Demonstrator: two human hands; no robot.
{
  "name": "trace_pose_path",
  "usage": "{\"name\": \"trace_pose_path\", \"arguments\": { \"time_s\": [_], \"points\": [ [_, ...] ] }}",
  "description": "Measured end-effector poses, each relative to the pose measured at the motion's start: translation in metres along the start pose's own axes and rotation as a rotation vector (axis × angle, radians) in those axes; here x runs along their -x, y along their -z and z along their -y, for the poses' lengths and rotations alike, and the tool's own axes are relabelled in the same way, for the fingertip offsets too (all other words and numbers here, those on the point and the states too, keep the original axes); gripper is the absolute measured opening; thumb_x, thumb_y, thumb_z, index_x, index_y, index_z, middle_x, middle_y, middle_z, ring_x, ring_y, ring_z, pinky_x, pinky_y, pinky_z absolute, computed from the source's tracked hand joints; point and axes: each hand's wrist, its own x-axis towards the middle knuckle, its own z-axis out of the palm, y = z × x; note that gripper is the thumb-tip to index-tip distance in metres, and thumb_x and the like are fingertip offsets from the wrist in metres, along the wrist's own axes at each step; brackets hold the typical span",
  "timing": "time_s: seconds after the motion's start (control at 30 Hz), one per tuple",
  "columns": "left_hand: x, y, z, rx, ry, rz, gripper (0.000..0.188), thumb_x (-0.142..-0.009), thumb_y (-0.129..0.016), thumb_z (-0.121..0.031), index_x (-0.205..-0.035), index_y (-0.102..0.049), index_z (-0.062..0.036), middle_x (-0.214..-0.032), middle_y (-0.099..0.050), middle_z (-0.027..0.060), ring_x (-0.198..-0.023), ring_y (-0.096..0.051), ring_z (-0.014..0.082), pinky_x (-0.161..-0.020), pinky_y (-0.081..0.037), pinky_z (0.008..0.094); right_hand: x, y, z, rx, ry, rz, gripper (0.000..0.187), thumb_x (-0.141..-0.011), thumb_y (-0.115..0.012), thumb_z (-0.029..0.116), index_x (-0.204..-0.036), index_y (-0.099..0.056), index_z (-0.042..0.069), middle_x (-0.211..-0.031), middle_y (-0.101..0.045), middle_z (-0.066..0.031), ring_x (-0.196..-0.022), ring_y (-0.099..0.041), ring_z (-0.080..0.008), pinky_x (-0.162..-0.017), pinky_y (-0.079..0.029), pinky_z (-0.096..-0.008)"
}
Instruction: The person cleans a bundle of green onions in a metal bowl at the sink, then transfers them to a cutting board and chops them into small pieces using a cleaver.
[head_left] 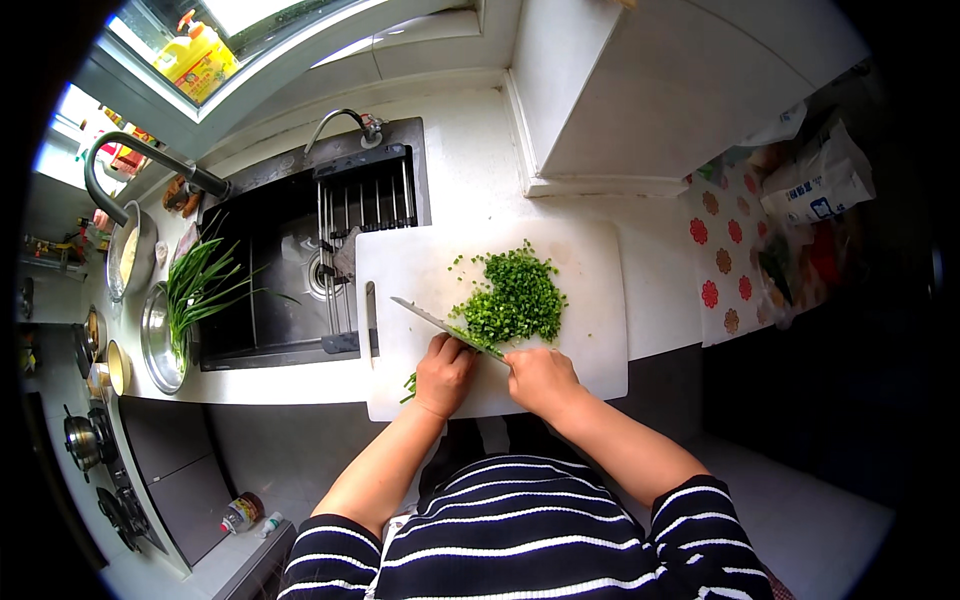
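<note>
Pointing diagonally left, away — knife (pixel 438 322)

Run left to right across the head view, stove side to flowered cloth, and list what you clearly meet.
Pot on the stove → metal bowl → sink → left hand → right hand → flowered cloth
</note>
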Motion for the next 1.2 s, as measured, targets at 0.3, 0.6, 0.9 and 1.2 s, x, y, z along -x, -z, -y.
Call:
{"name": "trace_pose_path", "arguments": {
  "time_s": [0.3, 0.6, 0.9, 1.2],
  "points": [
    [-0.001, 0.0, -0.001, -0.015, 0.007, -0.008, 0.011, -0.067, -0.063, -0.007, -0.078, -0.066, -0.0077, -0.087, -0.061, 0.0056, -0.085, -0.059, 0.0263, -0.066, -0.053, 0.0339, 0.008, 0.006, -0.005, 0.079, -0.052, 0.156, 0.022, -0.077, -0.055, 0.01, -0.092, -0.071, 0.007, -0.081, -0.068, -0.0208, -0.078, -0.067, -0.0379, -0.074, -0.054, -0.0479],
    [0.003, -0.005, 0.004, 0.002, -0.002, -0.013, 0.005, -0.067, -0.065, -0.008, -0.07, -0.06, -0.0078, -0.085, -0.061, 0.0063, -0.087, -0.06, 0.0276, -0.067, -0.053, 0.0341, -0.027, 0.004, 0.015, 0.12, -0.058, 0.237, 0.018, -0.073, -0.057, 0.01, -0.083, -0.07, 0.003, -0.081, -0.068, -0.0218, -0.079, -0.067, -0.0398, -0.075, -0.054, -0.0472],
    [0.004, -0.002, 0.002, 0.01, -0.01, -0.015, 0.009, -0.07, -0.068, -0.01, -0.072, -0.06, -0.008, -0.084, -0.06, 0.0055, -0.088, -0.059, 0.0274, -0.066, -0.053, 0.0335, -0.038, -0.015, -0.007, -0.058, -0.001, 0.025, 0.02, -0.077, -0.058, 0.014, -0.089, -0.072, 0.008, -0.079, -0.068, -0.0202, -0.076, -0.067, -0.0373, -0.073, -0.054, -0.0469],
    [0.003, -0.002, 0.001, -0.012, -0.009, -0.025, 0.014, -0.069, -0.068, -0.009, -0.083, -0.069, -0.0083, -0.089, -0.061, 0.0045, -0.089, -0.06, 0.0266, -0.067, -0.054, 0.0336, 0.0, 0.001, 0.0, 0.067, 0.003, 0.081, 0.02, -0.076, -0.056, 0.011, -0.088, -0.071, 0.007, -0.077, -0.067, -0.0203, -0.075, -0.066, -0.0381, -0.072, -0.054, -0.0475]
  ]
}}
